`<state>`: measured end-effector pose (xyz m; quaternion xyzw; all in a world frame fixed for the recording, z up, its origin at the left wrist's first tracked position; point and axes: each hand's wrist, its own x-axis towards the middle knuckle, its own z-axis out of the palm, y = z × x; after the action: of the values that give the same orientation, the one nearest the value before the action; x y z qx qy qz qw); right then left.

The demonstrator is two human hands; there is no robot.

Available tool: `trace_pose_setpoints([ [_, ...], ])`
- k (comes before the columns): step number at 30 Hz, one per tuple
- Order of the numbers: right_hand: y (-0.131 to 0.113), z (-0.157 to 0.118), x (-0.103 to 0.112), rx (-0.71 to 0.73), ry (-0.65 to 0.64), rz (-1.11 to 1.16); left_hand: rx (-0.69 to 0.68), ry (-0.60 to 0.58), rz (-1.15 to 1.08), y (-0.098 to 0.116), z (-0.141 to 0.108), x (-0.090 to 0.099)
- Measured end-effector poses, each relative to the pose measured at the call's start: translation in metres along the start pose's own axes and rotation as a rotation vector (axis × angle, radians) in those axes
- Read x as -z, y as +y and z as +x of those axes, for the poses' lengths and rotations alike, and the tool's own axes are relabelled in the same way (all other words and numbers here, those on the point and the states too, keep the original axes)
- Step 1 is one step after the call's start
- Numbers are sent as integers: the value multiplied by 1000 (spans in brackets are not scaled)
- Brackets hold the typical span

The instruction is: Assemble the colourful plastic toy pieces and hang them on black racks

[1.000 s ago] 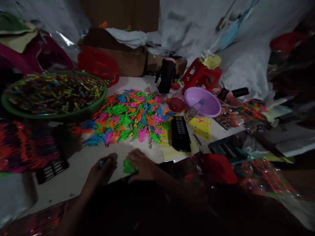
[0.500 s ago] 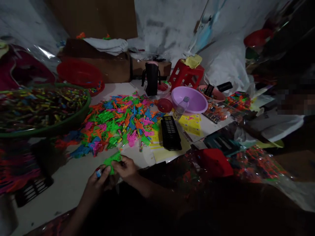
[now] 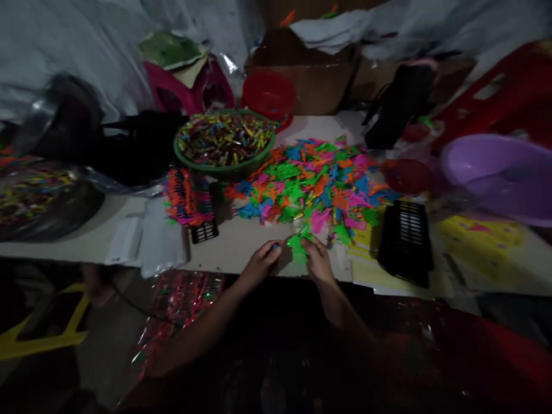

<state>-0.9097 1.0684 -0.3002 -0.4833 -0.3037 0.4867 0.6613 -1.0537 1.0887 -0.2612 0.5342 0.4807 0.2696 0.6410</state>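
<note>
The right hand [image 3: 318, 259] is closed on a flat green plastic piece [image 3: 297, 248], pinching it at its right side with the fingers. This piece is just above the near edge of the tabletop [image 3: 239, 244], around the middle of that edge. The left hand [image 3: 260, 264] is at the left of the piece and apart from it; its fingers are curled around a small blue item [image 3: 275, 246], of which only a little part can be seen.

Just beyond the hands, a loose pile of colored plastic pieces [image 3: 319, 184] spreads toward the far edge, in green, orange, pink and blue. To the right of the hands, a black slotted tray [image 3: 405, 244] lies on yellow printed sheets [image 3: 366, 276], near the near edge. Farther right there is a purple basin [image 3: 495, 178], and a dark red dish [image 3: 407, 175] is between it and the pile.

On the left of the pile stands a green basin [image 3: 224, 168] full of small colorful items. A red basin [image 3: 269, 95] is behind it, toward the far edge. Nearer to the near edge, on the left, an orange and pink bundle [image 3: 186, 198] is beside clear plastic packs [image 3: 161, 238].
</note>
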Motion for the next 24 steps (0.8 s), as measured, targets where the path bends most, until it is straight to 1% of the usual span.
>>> trace_pose_setpoints([
  [2, 7, -1, -2, 19, -8, -9, -27, -99, -109, -1, -1, 1],
  [3, 9, -2, -3, 24, -15, -15, -42, -128, -143, -2, -1, 2],
  [6, 8, -5, -6, 30, -61, -48, -57, -160, -157, -4, -1, 4],
  [10, -2, -8, -8, 62, -112, -122, -67, -178, -94, -8, 2, 5],
  [12, -7, -9, -7, 79, -126, -158, -90, -166, -55, -10, 2, 5],
  [14, -9, -12, -8, 105, -127, -216, -152, -107, 14, -12, 0, 3],
  [16, -7, -16, -12, 134, -104, -264, -257, -35, 129, -15, -2, 0],
  [18, -3, -19, -19, 143, -85, -252, -355, 9, 257, -17, -5, -3],
  [20, 1, -17, -21, 111, -94, -201, -409, 21, 364, -19, -7, -5],
  [22, -1, -7, -12, 67, -112, -210, -419, -6, 457, -21, -5, -3],
  [24, -7, 12, 11, 46, -72, -350, -398, -38, 537, -23, 5, 5],
])
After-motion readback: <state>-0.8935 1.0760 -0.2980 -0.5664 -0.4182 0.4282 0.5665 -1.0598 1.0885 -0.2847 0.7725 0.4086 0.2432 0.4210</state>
